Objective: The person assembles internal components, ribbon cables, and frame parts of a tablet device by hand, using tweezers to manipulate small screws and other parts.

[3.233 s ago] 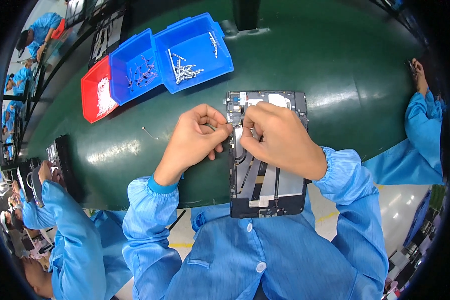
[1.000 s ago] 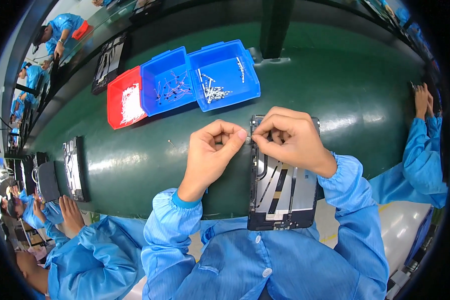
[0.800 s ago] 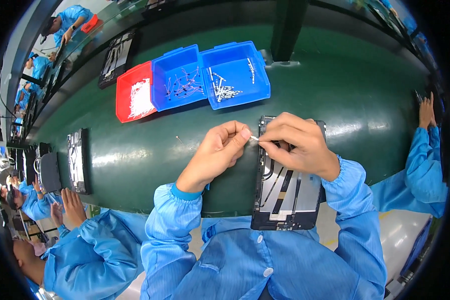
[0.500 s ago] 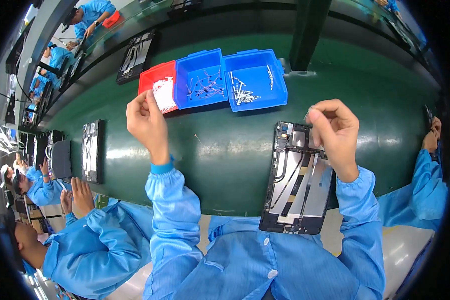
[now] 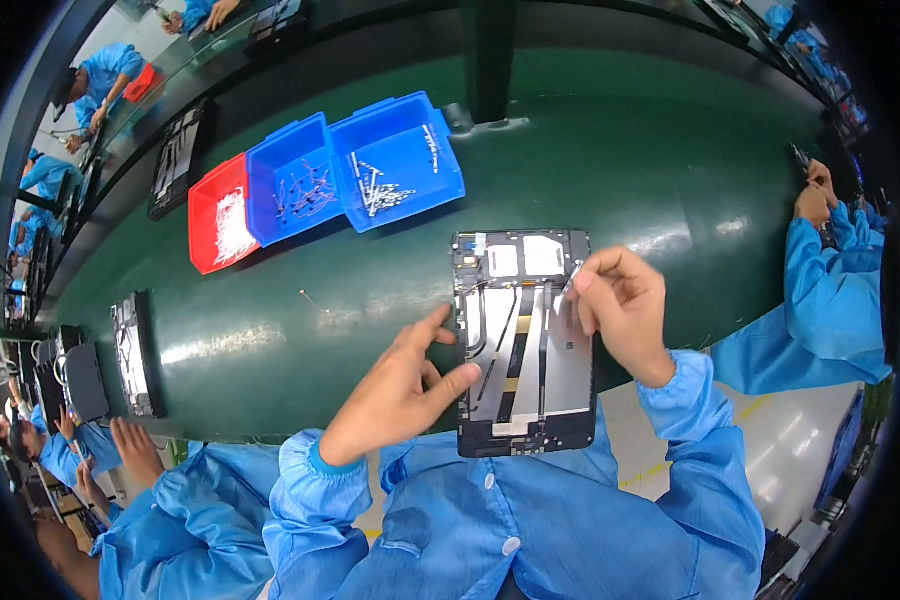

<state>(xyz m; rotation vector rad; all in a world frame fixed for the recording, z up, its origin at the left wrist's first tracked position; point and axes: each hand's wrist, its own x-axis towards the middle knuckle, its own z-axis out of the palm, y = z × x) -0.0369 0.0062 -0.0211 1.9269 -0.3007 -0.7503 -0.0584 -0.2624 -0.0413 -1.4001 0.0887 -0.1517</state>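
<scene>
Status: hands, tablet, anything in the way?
Left hand open, thumb at left edge of tablet. Right hand pinching small pale piece by upper right edge. Tablet's internals exposed. Loose thin wire off to the left, apart from tablet.

Electronics assembly workshop, opened tablet [image 5: 526, 345] before me, green table [image 5: 390, 275], blue parts bins [image 5: 402, 150], red parts bin [image 5: 206, 212], blue-smocked co-workers [image 5: 185, 515] either side

Tabletop [image 5: 690, 190] smooth, glossy; blue bins [image 5: 400, 145] shiny plastic; sleeves [image 5: 320, 510] cloth; device panel [image 5: 568, 380] smooth, metallic-looking.
</scene>
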